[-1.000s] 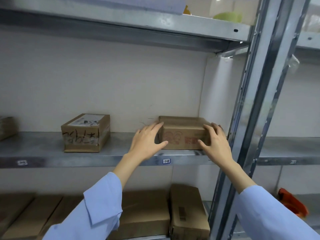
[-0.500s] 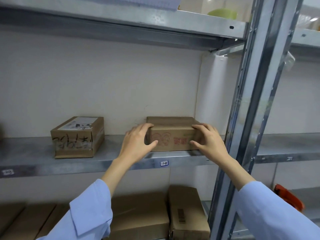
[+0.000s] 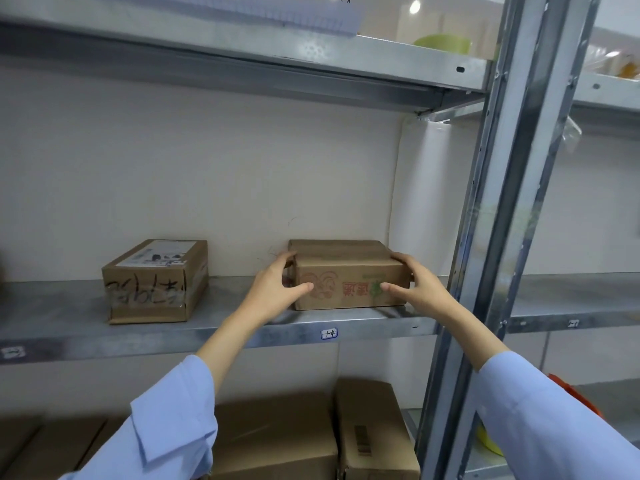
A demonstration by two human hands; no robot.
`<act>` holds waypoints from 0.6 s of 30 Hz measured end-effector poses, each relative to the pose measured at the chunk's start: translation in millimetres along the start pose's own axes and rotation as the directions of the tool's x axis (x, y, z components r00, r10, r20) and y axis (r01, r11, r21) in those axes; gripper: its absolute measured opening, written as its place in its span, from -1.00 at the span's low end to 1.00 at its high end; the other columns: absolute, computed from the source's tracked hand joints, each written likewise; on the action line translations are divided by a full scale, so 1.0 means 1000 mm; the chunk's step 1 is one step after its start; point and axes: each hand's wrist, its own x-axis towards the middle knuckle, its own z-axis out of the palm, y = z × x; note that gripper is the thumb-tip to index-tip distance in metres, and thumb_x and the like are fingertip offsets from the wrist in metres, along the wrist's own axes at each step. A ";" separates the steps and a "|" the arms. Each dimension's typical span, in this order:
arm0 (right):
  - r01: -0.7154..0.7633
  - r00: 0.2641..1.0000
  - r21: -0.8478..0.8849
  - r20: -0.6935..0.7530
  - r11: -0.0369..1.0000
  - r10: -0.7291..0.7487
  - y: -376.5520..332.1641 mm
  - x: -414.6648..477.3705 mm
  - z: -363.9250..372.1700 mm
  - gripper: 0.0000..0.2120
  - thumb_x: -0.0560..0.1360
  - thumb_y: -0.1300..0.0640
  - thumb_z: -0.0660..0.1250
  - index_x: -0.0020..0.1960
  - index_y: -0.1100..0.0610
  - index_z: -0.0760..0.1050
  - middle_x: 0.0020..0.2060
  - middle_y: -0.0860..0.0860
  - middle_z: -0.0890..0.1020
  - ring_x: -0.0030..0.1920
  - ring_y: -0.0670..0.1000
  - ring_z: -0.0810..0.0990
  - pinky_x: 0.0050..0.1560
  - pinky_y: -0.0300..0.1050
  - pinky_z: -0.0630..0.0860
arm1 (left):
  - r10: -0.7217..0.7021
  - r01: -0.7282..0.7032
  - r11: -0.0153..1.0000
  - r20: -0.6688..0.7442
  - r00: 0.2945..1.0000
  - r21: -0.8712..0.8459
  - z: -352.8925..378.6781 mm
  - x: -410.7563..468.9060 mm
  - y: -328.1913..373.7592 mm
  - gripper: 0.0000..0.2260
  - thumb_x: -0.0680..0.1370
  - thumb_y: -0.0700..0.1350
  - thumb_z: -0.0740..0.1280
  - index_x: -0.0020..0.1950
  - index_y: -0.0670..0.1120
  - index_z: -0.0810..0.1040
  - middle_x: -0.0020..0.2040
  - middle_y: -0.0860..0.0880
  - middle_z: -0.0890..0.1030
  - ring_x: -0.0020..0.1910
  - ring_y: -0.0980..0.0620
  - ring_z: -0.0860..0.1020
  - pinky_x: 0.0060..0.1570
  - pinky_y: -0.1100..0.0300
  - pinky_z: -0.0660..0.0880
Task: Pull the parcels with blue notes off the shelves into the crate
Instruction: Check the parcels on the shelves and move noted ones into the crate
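Observation:
A flat brown cardboard parcel (image 3: 346, 271) with red print on its front sits on the middle metal shelf (image 3: 242, 336). My left hand (image 3: 273, 289) grips its left end, thumb on the front face and fingers round the side. My right hand (image 3: 415, 289) grips its right end the same way. No blue note shows on this parcel. A second parcel (image 3: 152, 285) with black scrawl and a white label stands further left on the same shelf, untouched. The crate is out of view.
A grey steel upright (image 3: 491, 237) stands just right of my right arm. Several cardboard boxes (image 3: 277, 438) fill the shelf below. The upper shelf (image 3: 311, 60) carries a green bowl (image 3: 443, 43). An orange object (image 3: 571, 393) lies on the lower right shelf.
Both hands have closed in from beside the parcel and now hold its two ends, thumbs on the front. The view has shifted slightly; the parcel stays on the shelf.

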 end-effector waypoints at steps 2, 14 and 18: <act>0.004 0.999 0.042 -0.034 0.999 -0.003 -0.001 -0.002 0.000 -0.37 0.47 -0.01 0.47 0.46 -0.01 0.30 0.28 -0.06 0.51 0.25 -0.02 0.48 0.26 -0.06 0.46 | -0.016 0.015 0.998 -0.009 1.000 -0.067 0.001 -0.001 0.001 -0.40 0.44 -0.04 0.51 0.44 0.03 0.37 0.32 0.04 0.53 0.09 0.07 0.59 0.21 0.15 0.47; 0.072 0.977 0.223 -0.213 0.972 -0.024 -0.017 -0.010 0.000 -0.64 0.48 -0.05 0.43 0.20 0.03 0.44 0.19 -0.13 0.53 0.20 -0.21 0.50 -0.12 -0.43 0.44 | 0.019 -0.032 0.992 -0.105 0.994 -0.125 -0.004 -0.002 0.008 -0.56 0.47 -0.04 0.49 0.29 -0.04 0.42 0.25 0.06 0.51 0.09 0.30 0.49 -0.01 0.58 0.31; 0.086 0.978 0.203 -0.206 0.975 -0.044 -0.015 -0.009 -0.003 -0.53 0.44 -0.07 0.47 0.27 -0.03 0.40 0.25 -0.12 0.50 0.26 -0.08 0.45 -0.09 -0.46 0.46 | 0.044 -0.066 0.988 -0.152 0.987 -0.141 -0.004 0.001 0.008 -0.62 0.47 -0.11 0.49 0.20 -0.03 0.41 0.22 0.03 0.52 0.17 0.01 0.54 0.08 0.33 0.40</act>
